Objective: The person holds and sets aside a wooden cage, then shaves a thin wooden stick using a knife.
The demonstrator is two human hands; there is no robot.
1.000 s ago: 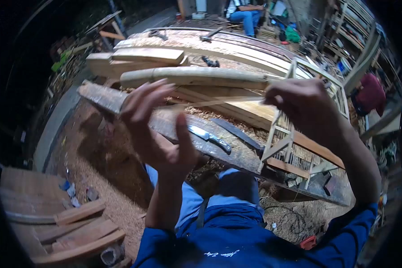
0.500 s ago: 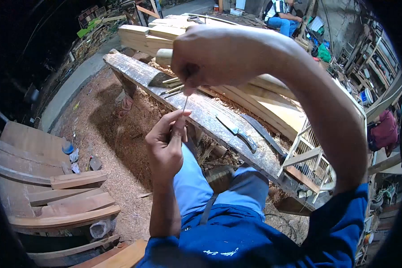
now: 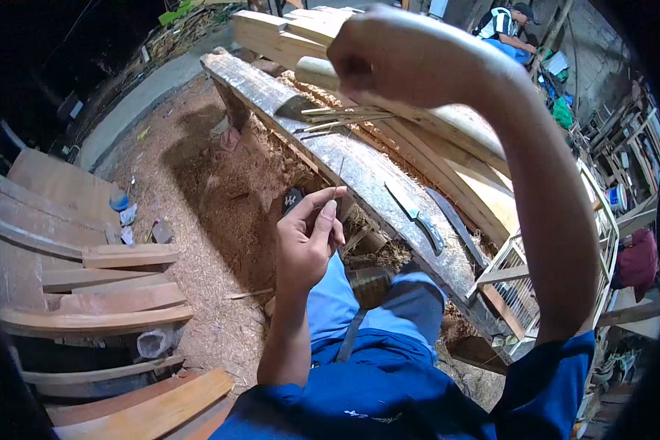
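My left hand [image 3: 312, 231] pinches a thin stick [image 3: 341, 172] that points upward, just off the near edge of the worn wooden bench [image 3: 374, 172]. Above the bench my right hand [image 3: 374, 62] is raised with its fingers curled in; its fingertips are blurred, so whether it holds anything is unclear. Several thin sticks [image 3: 345, 117] lie on the bench below it. A knife [image 3: 418, 220] with a dark handle rests on the bench, and beside it lies a long dark blade [image 3: 458, 227]. The slatted wooden frame [image 3: 513, 271] stands at the bench's right end, partly behind my right forearm.
Long timbers [image 3: 447, 154] lie behind the bench. Cut boards [image 3: 125, 301] are stacked at the left. Wood shavings [image 3: 205, 220] cover the ground. One person [image 3: 506, 29] sits at the upper right; another person in a dark red top [image 3: 638, 264] is at the right edge.
Both hands first held a thin strip stretched between them. My left hand now pinches a thin stick near the bench edge, and my right hand has risen away from it. The view has shifted.
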